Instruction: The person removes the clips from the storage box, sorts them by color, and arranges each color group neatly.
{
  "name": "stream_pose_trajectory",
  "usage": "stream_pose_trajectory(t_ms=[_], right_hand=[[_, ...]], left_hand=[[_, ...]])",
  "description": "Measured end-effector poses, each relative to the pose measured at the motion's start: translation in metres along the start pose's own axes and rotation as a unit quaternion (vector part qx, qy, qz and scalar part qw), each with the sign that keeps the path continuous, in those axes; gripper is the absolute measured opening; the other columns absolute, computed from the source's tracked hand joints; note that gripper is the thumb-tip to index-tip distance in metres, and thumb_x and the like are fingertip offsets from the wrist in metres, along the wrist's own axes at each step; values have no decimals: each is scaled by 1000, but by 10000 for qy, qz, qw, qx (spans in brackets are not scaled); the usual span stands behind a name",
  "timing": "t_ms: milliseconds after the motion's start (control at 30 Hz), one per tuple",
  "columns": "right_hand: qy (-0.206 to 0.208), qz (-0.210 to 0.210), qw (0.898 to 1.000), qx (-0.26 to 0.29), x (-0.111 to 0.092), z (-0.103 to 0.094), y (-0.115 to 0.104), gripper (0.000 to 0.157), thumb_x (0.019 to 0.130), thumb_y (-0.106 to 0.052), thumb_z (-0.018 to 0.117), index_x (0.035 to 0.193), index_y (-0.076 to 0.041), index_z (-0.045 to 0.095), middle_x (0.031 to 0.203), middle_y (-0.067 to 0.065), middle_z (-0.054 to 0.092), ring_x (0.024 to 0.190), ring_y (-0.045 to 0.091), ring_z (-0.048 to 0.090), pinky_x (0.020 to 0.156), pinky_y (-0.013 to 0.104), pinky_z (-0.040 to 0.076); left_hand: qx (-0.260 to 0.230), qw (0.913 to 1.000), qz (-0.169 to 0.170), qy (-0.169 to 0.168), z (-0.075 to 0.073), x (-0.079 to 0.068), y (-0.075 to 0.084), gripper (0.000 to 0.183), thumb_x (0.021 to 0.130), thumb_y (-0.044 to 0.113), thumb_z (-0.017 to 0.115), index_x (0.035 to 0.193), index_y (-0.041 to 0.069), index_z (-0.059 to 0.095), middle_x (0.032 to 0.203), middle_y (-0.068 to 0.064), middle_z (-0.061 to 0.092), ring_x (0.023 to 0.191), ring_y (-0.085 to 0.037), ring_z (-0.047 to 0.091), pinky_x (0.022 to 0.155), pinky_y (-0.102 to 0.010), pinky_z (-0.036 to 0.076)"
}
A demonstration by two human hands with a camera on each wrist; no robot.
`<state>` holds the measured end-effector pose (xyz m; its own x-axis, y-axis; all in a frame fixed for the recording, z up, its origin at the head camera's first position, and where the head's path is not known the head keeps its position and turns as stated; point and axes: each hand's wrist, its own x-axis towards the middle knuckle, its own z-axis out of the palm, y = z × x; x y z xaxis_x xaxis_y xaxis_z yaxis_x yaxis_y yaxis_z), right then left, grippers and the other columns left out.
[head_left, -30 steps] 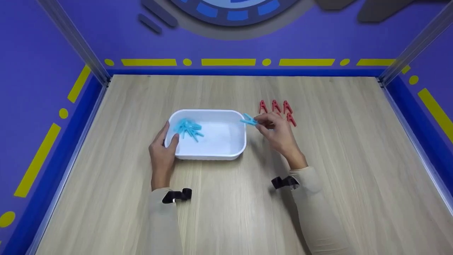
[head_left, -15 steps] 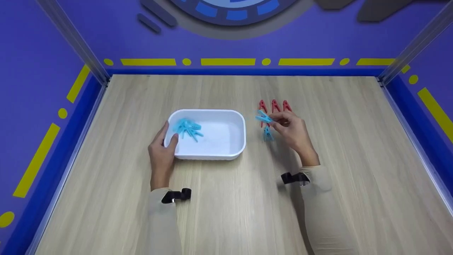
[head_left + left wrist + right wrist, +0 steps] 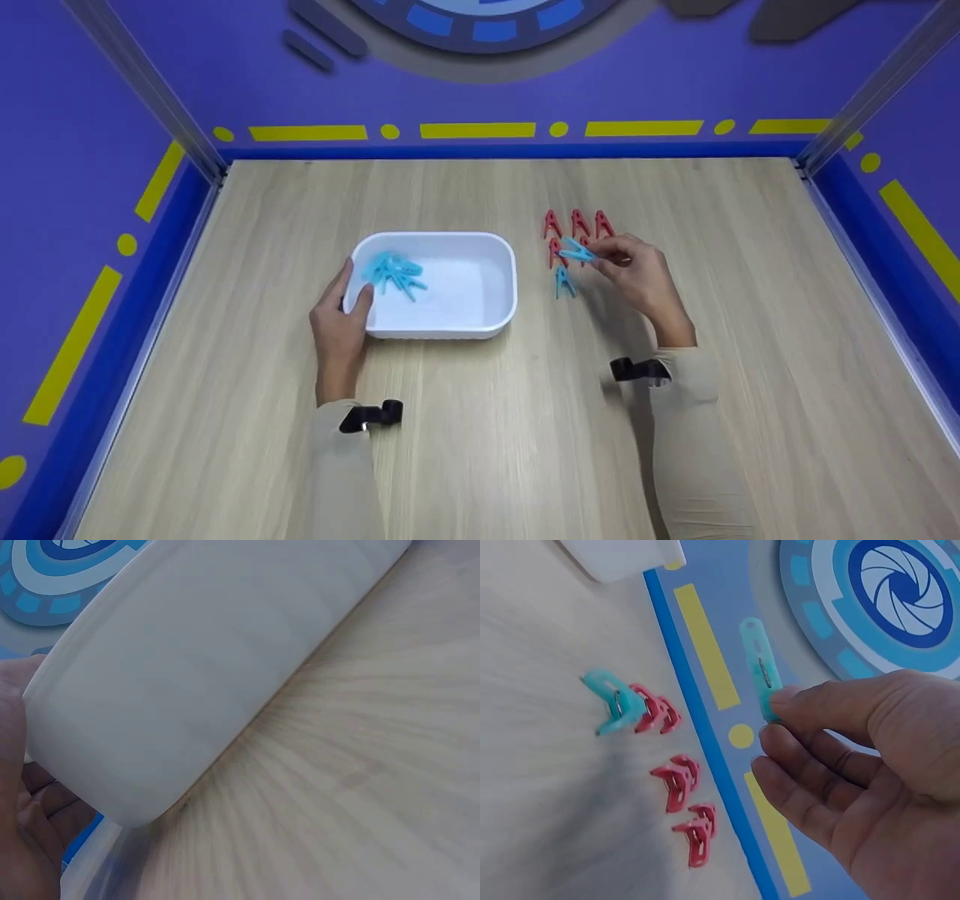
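Note:
At the left end of a white plastic tub point(image 3: 465, 327), my left hand point(image 3: 339, 337) grips the wall, thumb over the rim and fingers outside. Several light blue clothespins point(image 3: 395, 271) lie in a heap in the tub's left part. My right hand point(image 3: 643, 279) pinches one light blue clothespin point(image 3: 756, 652) by its end between thumb and fingers, above the table. Below and to the left of that hand, another blue clothespin point(image 3: 564, 283) stands on its legs. Red clothespins point(image 3: 552, 225) stand in rows behind it, partly hidden by the right hand in the head view.
The wooden table point(image 3: 465, 435) is bounded at the back by a blue-purple printed wall point(image 3: 480, 97), with side walls left and right. A black camera point(image 3: 371, 416) is strapped on the left wrist and another camera point(image 3: 640, 370) on the right.
My right hand has moved right, from the tub's right rim to over the red clothespins, carrying the blue clothespin. The left hand keeps its hold on the tub.

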<state>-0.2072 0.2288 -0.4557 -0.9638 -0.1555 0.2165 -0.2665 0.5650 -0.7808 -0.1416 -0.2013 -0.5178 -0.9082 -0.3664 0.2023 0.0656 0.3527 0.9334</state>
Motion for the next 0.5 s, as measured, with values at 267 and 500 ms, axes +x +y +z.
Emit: stream_pose_trajectory(t_ms=[267,500], right_hand=[[-137,148,9997,-128,-3,-11,11,17,99,3,71,115,3,77,114,19,73,103,32,68,77,14,50],[-340,313,9986,-236,-4,-14,22,16,100,2,71,114,3,78,115,18,73,106,32,67,78,18,50]], left_hand=[[25,10000,17,8,0,0,1,57,103,14,71,156,7,52,160,-13,49,151,-26,43,123,-34,34],[-45,10000,10,-11,0,0,2,57,103,14,71,156,7,51,161,-11,49,151,-25,42,123,-34,35]])
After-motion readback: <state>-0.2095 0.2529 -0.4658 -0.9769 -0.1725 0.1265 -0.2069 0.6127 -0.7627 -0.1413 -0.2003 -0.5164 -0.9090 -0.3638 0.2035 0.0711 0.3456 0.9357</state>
